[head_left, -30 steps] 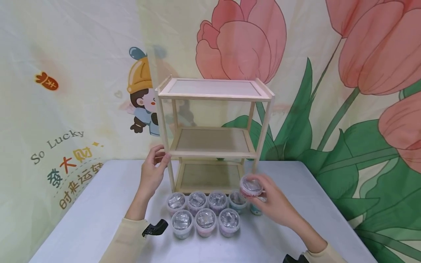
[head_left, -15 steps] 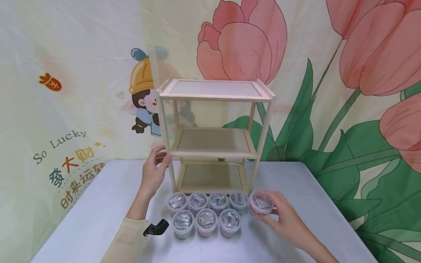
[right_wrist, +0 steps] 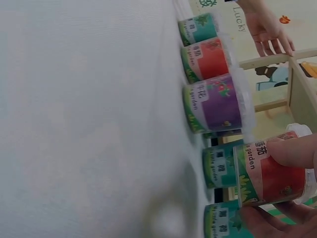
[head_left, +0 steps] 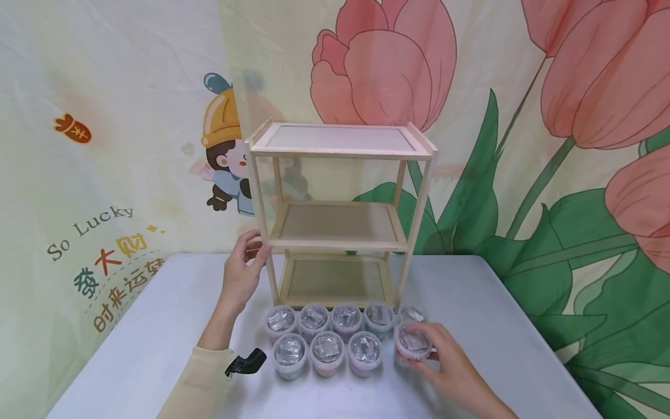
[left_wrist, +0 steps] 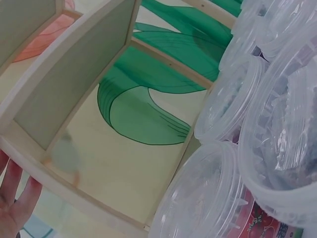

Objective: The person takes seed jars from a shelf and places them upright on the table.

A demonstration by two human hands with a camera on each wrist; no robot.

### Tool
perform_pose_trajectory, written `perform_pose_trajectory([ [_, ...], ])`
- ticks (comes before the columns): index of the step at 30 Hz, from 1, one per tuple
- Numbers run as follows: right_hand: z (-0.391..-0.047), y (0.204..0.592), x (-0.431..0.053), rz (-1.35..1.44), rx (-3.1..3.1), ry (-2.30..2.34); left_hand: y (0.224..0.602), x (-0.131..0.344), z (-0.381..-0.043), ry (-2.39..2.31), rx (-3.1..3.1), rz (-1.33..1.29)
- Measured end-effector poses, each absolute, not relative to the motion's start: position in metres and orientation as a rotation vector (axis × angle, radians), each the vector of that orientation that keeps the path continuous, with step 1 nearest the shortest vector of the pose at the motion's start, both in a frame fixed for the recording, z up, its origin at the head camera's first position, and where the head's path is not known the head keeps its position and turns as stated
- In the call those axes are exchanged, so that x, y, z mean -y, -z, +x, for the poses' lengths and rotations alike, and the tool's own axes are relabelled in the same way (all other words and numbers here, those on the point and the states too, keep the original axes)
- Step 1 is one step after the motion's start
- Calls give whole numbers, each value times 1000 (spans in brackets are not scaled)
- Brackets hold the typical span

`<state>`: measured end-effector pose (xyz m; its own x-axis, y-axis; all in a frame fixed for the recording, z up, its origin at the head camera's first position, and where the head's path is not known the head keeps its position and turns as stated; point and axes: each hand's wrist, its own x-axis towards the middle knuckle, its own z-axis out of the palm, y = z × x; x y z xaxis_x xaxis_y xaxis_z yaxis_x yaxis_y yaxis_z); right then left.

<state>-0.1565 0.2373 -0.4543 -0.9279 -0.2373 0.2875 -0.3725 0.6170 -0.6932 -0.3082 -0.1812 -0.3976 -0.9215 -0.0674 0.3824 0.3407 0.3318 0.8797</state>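
Note:
My left hand [head_left: 242,273] holds the front left post of a small three-tier wooden shelf [head_left: 340,245], beside the middle tier. In the left wrist view, the fingers [left_wrist: 15,198] meet the edge of that post. With my right hand [head_left: 447,364] I grip a clear-lidded plastic tub with a red label [right_wrist: 277,178], thumb on one side and fingers on the other. In the head view this tub [head_left: 413,340] is at the right end of the front row of tubs. Whether its base touches the table cannot be told.
In front of the shelf stand two rows of similar lidded tubs [head_left: 327,348], labelled teal, red and purple. One back-row tub [head_left: 412,314] is partly hidden behind the held one. A white-covered table [head_left: 487,308] lies below, and a printed curtain [head_left: 131,174] hangs behind.
My right hand has brought the red-labelled tub from above the back row's right end, rightward and down, then toward me to the front row. My left hand stays on the shelf post.

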Motion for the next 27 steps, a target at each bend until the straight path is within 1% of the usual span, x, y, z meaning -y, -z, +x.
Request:
perform_pose_trajectory([
  [4, -157, 465, -235, 524, 2652, -1204, 398, 181, -309, 1622, 2240, -238],
  [11, -155, 479, -230, 417, 2766, -1275, 402, 182, -309, 1630, 2245, -227],
  [19, -157, 487, -227, 427, 2714, -1233, 398, 181, -307, 1625, 2248, -233],
  [27, -158, 490, -226, 358, 2759, -1291, 397, 181, -307, 1606, 2254, -244],
])
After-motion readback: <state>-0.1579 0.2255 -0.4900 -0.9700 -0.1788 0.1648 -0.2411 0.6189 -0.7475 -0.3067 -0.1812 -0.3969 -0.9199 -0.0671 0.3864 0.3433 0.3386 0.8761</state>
